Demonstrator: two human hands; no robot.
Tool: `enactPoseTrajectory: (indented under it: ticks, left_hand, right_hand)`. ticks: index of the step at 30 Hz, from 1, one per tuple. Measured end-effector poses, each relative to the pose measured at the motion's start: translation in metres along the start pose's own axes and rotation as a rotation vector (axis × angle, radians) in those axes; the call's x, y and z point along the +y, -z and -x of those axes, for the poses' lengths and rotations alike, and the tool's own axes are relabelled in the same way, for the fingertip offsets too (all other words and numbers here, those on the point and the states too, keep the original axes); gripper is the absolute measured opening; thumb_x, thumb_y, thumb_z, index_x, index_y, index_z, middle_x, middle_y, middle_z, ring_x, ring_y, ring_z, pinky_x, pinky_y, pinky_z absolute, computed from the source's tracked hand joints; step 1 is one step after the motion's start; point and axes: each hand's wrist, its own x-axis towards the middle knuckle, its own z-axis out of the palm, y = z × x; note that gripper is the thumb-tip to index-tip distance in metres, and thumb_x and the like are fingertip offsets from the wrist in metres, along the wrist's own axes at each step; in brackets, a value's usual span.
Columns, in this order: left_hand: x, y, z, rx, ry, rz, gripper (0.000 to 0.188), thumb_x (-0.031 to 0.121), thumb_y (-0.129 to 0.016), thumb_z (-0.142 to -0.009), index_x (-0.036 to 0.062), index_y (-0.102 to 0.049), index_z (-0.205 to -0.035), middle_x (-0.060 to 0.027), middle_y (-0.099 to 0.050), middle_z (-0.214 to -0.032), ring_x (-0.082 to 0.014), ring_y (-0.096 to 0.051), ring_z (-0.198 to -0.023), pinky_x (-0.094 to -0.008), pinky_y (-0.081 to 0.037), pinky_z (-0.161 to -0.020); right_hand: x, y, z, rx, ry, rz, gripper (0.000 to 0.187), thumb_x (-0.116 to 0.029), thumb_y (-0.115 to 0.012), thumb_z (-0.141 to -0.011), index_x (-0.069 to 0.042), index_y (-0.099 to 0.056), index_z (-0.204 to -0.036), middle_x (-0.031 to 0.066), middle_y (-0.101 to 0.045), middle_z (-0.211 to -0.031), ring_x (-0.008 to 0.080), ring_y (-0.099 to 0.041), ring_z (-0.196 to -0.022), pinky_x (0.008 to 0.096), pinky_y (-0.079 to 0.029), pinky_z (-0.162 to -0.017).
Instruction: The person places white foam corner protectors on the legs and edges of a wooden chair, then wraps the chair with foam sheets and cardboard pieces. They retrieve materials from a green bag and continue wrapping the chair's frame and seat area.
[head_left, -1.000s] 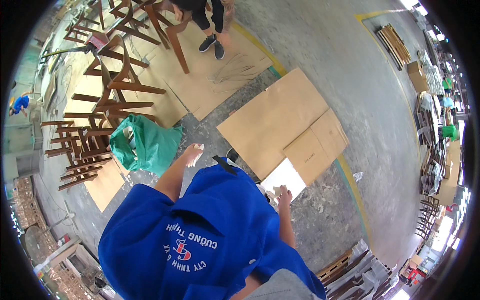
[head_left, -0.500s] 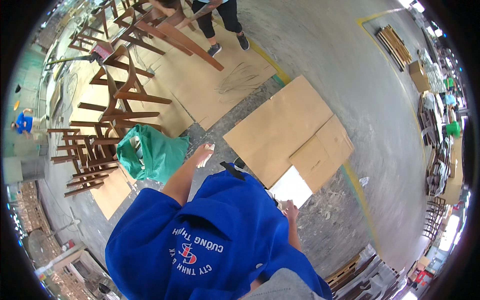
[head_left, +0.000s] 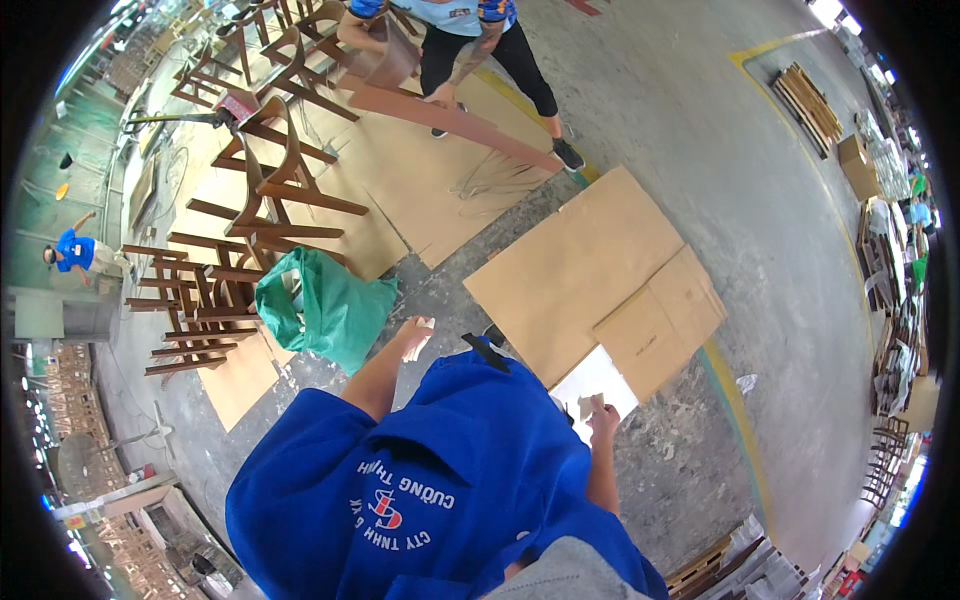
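Note:
My left hand (head_left: 410, 333) hangs beside the green sack, closed round a folded off-white piece (head_left: 424, 339) that looks like cloth or paper. Its exact kind is too small to make out. On the other side of my blue shirt, my right hand (head_left: 603, 420) is closed on a small cream-coloured piece (head_left: 587, 406), held over a white sheet (head_left: 602, 378) at the near edge of the cardboard (head_left: 575, 265). The green sack (head_left: 330, 305) stands on the floor to the left, its mouth gaping on pale material inside.
Dark wooden chairs (head_left: 285, 180) and stacked chair frames (head_left: 205, 315) crowd the left. Ahead, a co-worker (head_left: 510, 60) handles a long brown wooden piece (head_left: 460, 122) above floor cardboard. Planks (head_left: 808, 105) lie far right, and a yellow line (head_left: 735, 410) crosses the floor.
The co-worker has stepped to the right, and the long wooden piece has swung right too. My right hand has raised the cream piece slightly. My left hand keeps its hold.

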Motion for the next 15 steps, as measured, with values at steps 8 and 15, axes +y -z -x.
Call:
enactPoseTrajectory:
  ticks: [8,15]
  left_hand:
    - [0.013,-0.046,0.053,-0.019,-0.030,-0.015,0.054,0.018,-0.076,-0.083,0.0096,-0.064,-0.135,-0.0102,-0.070,-0.109,-0.0223,-0.067,-0.093,-0.0397,-0.054,-0.081]
    - [0.029,-0.074,0.099,-0.167,-0.008,-0.007,0.052,0.017,-0.073,-0.087,0.0080,-0.060,-0.137,-0.0106,-0.071,-0.106,-0.0204,-0.069,-0.086,-0.0354,-0.058,-0.070]
  right_hand:
    - [0.049,0.064,-0.004,-0.097,-0.227,-0.279,0.028,-0.018,-0.071,-0.091,0.005,-0.062,-0.103,0.0146,-0.068,-0.079,0.0168,-0.061,-0.052,0.0293,-0.049,-0.042]
    - [0.110,0.099,-0.021,-0.040,-0.226,-0.333,0.026,-0.020,-0.068,-0.092,0.004,-0.065,-0.102,0.0125,-0.070,-0.080,0.0171,-0.067,-0.060,0.0294,-0.055,-0.052]
